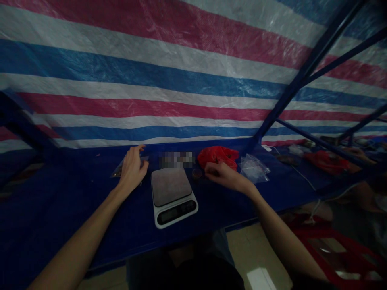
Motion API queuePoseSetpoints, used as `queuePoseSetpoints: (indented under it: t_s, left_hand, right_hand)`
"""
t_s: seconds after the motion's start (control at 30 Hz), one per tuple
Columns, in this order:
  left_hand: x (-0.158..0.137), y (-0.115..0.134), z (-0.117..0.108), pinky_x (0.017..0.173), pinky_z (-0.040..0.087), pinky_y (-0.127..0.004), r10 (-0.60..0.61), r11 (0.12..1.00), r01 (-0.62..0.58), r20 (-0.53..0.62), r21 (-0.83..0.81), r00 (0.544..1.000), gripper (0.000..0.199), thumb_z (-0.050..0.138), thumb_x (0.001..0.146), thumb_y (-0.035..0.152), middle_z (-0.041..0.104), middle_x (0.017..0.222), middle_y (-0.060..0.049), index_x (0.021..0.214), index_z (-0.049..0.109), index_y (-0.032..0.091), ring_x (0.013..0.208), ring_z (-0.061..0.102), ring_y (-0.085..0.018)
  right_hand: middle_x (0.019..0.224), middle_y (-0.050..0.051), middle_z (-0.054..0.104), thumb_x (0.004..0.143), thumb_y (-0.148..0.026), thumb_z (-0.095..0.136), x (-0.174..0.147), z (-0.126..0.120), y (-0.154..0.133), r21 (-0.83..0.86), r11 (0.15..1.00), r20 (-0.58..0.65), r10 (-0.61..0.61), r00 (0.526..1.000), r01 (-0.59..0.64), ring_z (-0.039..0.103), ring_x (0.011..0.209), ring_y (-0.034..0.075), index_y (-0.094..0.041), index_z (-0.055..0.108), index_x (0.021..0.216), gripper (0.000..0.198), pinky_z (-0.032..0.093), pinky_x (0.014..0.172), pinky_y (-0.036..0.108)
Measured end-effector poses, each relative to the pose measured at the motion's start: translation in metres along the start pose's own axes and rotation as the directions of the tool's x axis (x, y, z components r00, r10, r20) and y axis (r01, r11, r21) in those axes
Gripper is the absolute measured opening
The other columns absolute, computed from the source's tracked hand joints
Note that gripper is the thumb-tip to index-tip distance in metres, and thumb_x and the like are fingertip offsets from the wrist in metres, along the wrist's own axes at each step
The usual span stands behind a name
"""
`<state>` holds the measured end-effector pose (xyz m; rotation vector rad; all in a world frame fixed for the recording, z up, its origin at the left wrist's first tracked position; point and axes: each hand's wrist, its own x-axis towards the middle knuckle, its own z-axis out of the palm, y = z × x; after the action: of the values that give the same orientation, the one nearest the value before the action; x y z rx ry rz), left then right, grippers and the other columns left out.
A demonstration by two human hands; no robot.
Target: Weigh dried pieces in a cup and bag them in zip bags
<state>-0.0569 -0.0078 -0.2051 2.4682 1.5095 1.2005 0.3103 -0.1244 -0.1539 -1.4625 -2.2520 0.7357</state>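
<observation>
My left hand (132,168) is over a small clear plastic bag (117,170), left of a white digital kitchen scale (172,187). Its thumb and fingers are apart, and the palm side is hidden. The scale's metal plate is bare and its display looks dark. On the other side, my right hand (223,175) has its fingers curled in, in front of a red plastic bag (218,155). What those fingers hold, if anything, I cannot make out. Between that hand and the scale sits a small round container (196,173) with something brownish in it.
Clear plastic bags (254,168) lie right of the red bag. Behind the scale is a blurred-out patch (177,159). A striped tarp (169,80) hangs behind the blue table (127,229). Blue frame bars (281,96) rise at the right, where another person's hand (356,154) shows near another red bag.
</observation>
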Motion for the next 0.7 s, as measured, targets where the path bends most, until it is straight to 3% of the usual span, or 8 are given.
queuePoseSetpoints:
  t_s: [0.13, 0.27, 0.4, 0.53, 0.6, 0.7]
  left_hand:
    - [0.000, 0.002, 0.000, 0.105, 0.052, -0.056, -0.001, 1.000, 0.002, 0.021, -0.015, 1.000, 0.047, 0.053, 0.091, 0.017, 0.059, 0.123, -0.015, 0.137, 0.046, 0.020, 0.121, 0.061, -0.036]
    - [-0.001, 0.004, -0.002, 0.107, 0.052, -0.056, 0.001, 1.000, -0.001, 0.012, -0.029, 1.000, 0.049, 0.052, 0.091, 0.016, 0.057, 0.125, -0.016, 0.140, 0.045, 0.020, 0.123, 0.060, -0.035]
    - [-0.002, 0.005, 0.000, 0.107, 0.052, -0.056, 0.014, 1.000, -0.013, 0.022, -0.020, 1.000, 0.051, 0.051, 0.092, 0.014, 0.057, 0.128, -0.016, 0.142, 0.044, 0.020, 0.124, 0.060, -0.035]
    - [-0.002, 0.006, 0.003, 0.108, 0.051, -0.054, 0.042, 0.999, -0.041, 0.048, -0.015, 0.998, 0.052, 0.051, 0.092, 0.011, 0.058, 0.132, -0.016, 0.142, 0.045, 0.020, 0.127, 0.060, -0.034]
    - [-0.002, 0.005, 0.003, 0.107, 0.051, -0.054, 0.075, 0.997, -0.076, 0.042, 0.007, 0.996, 0.050, 0.051, 0.093, 0.011, 0.059, 0.134, -0.018, 0.142, 0.046, 0.019, 0.128, 0.059, -0.035]
    - [0.000, 0.002, 0.001, 0.106, 0.049, -0.054, 0.161, 0.985, -0.160, -0.019, 0.067, 0.987, 0.049, 0.053, 0.094, 0.013, 0.061, 0.135, -0.018, 0.142, 0.050, 0.018, 0.126, 0.060, -0.035]
  right_hand:
    - [0.075, -0.003, 0.062, 0.104, -0.038, 0.060, 0.022, 0.001, -0.007, 0.222, 0.969, 0.016, -0.113, 0.994, 0.106, 0.054, 0.065, 0.012, -0.018, 0.063, 0.096, 0.021, 0.039, 0.059, 0.024]
    - [0.078, 0.001, 0.069, 0.104, -0.042, 0.061, 0.041, 0.013, -0.002, 0.274, 0.958, 0.075, -0.105, 0.992, 0.081, 0.059, 0.064, 0.014, -0.017, 0.066, 0.094, 0.027, 0.041, 0.058, 0.024]
    - [0.076, 0.000, 0.069, 0.103, -0.042, 0.064, 0.047, 0.018, 0.003, 0.236, 0.968, -0.042, -0.078, 0.996, 0.086, 0.060, 0.064, 0.015, -0.018, 0.070, 0.104, 0.025, 0.042, 0.060, 0.025]
    - [0.080, 0.000, 0.069, 0.104, -0.039, 0.061, 0.038, 0.002, 0.009, 0.169, 0.981, -0.186, -0.063, 0.981, 0.095, 0.061, 0.070, 0.015, -0.018, 0.071, 0.103, 0.023, 0.044, 0.066, 0.027]
    - [0.077, -0.001, 0.067, 0.101, -0.040, 0.065, 0.032, -0.010, 0.016, 0.177, 0.984, -0.097, -0.006, 0.995, 0.023, 0.060, 0.068, 0.015, -0.019, 0.071, 0.100, 0.023, 0.043, 0.064, 0.027]
    - [0.075, -0.002, 0.066, 0.089, -0.038, 0.079, 0.027, -0.018, 0.028, 0.183, 0.976, 0.144, 0.091, 0.985, -0.117, 0.061, 0.067, 0.016, -0.018, 0.070, 0.104, 0.026, 0.044, 0.061, 0.027]
